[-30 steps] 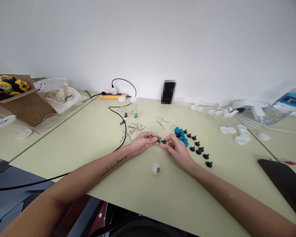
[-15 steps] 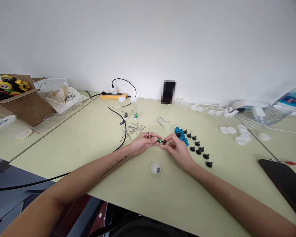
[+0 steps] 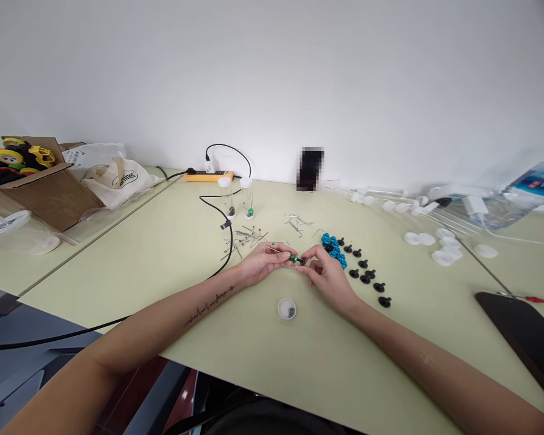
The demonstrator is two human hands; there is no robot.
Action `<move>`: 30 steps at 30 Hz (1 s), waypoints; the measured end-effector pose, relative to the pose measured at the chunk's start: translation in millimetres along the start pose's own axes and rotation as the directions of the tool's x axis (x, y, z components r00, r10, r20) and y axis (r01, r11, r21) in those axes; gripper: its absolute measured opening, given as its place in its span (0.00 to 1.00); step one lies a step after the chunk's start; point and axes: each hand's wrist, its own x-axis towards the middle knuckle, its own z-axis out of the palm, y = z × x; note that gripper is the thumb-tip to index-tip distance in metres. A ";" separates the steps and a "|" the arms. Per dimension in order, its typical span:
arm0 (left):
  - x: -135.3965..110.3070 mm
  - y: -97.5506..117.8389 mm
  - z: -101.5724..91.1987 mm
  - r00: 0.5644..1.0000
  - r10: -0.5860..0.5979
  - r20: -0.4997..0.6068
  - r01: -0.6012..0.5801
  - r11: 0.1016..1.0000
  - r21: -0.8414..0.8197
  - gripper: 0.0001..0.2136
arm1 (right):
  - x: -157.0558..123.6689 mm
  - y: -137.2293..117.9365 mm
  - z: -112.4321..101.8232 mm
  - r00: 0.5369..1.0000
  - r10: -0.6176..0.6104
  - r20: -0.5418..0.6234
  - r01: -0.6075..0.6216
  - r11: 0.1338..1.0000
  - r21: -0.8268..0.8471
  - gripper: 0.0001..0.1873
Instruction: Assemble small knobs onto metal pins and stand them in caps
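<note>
My left hand [image 3: 263, 264] is closed on a small green part [image 3: 292, 257] with a thin metal rod [image 3: 269, 247] reaching out to the left. At the right end of the green part sits a black piece [image 3: 302, 261], pinched between the thumb and fingers of my right hand [image 3: 329, 275]. Both hands are just above the table, nearly touching. Below them stands a small white cap [image 3: 281, 310] with tiny grey metal pieces in it. Blue knob-like parts [image 3: 340, 257] lie beside my right hand, with several black stemmed discs [image 3: 367, 276] in loose rows.
Thin metal pins [image 3: 245, 237] and bent metal keys [image 3: 295, 225] lie beyond my hands. Two clear tubes [image 3: 247, 199] stand near a yellow power strip [image 3: 208, 176]. A black cable [image 3: 217, 208] crosses the left side. White discs [image 3: 445, 248] and a water bottle [image 3: 526, 193] are right.
My right thumb and fingertips have shifted very slightly to the right on the black piece. My left hand and the things on the table look the same.
</note>
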 end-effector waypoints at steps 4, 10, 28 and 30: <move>0.7 -0.9 -0.8 1.000 0.004 0.002 -0.004 1.000 -0.005 0.10 | 0.0 0.2 -0.3 1.000 -0.005 -0.001 0.005 1.000 -0.020 0.09; 2.3 -1.8 -2.8 0.999 0.016 0.036 -0.017 1.000 0.018 0.11 | 0.3 -5.6 -2.5 0.995 -0.027 0.095 0.028 1.000 -0.007 0.20; 2.0 -1.1 -2.4 0.999 0.013 0.033 -0.013 1.000 0.006 0.10 | -0.3 -3.3 -2.5 0.994 -0.042 0.102 0.042 0.999 -0.005 0.19; 2.3 -1.3 -2.5 1.000 0.017 0.015 -0.017 1.000 0.002 0.11 | -0.6 -2.4 -1.8 0.996 -0.035 0.078 0.036 0.999 -0.021 0.15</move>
